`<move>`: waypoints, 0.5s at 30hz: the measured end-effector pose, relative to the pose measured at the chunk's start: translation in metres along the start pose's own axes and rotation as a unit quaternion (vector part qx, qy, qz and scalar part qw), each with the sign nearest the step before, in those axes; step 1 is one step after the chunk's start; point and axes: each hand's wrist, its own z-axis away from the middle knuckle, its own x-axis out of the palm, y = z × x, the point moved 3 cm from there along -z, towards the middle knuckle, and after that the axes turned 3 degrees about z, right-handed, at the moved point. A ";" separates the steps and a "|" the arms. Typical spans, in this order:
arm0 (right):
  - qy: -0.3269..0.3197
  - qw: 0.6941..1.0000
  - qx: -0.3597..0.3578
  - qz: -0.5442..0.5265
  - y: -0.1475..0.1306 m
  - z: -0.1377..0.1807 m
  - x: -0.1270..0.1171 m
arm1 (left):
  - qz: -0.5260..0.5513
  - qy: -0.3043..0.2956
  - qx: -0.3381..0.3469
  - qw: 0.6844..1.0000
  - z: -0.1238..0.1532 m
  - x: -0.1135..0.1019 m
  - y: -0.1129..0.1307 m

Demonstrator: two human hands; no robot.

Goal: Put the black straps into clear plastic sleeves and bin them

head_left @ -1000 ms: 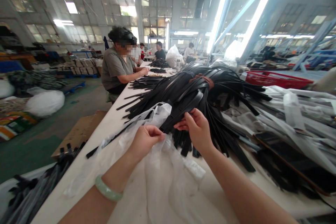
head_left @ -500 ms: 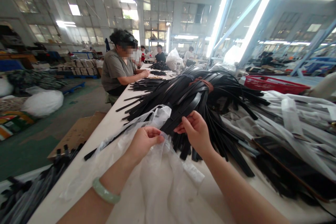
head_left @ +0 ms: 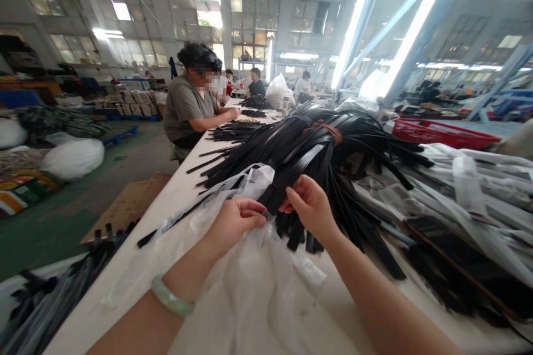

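My left hand (head_left: 238, 226) pinches the edge of a thin clear plastic sleeve (head_left: 254, 255), which trails down over the table toward me. Close beside it, my right hand (head_left: 308, 205) is closed with thumb and fingers on a flat black strap (head_left: 272, 195). The strap's near end lies right by the sleeve's edge; whether it is inside I cannot tell. Just beyond both hands spreads a large heap of black straps (head_left: 308, 150), bound by a reddish-brown band (head_left: 327, 130). Another part of the clear plastic (head_left: 260, 176) stands up behind my left hand.
A phone-like dark slab (head_left: 470, 260) and piled clear sleeves (head_left: 470, 183) lie at the right, before a red basket (head_left: 445, 132). Across the pale table (head_left: 125, 283), a co-worker (head_left: 189, 102) stands at the left edge. Sleeved straps (head_left: 70, 283) fill a bin at lower left.
The whole view has shifted slightly to the right. My hands keep their grips, and the left hand has come a little closer to the strap's end.
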 end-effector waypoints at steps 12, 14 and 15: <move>-0.062 0.965 0.208 -0.146 0.022 0.010 0.015 | 0.039 0.009 -0.012 0.999 0.005 0.004 0.005; -0.143 0.938 0.267 -0.168 0.024 0.014 0.017 | 0.033 0.003 -0.024 0.999 0.005 0.003 0.003; -0.180 0.926 0.284 -0.172 0.024 0.014 0.016 | 0.025 -0.006 -0.035 0.999 0.005 0.003 0.002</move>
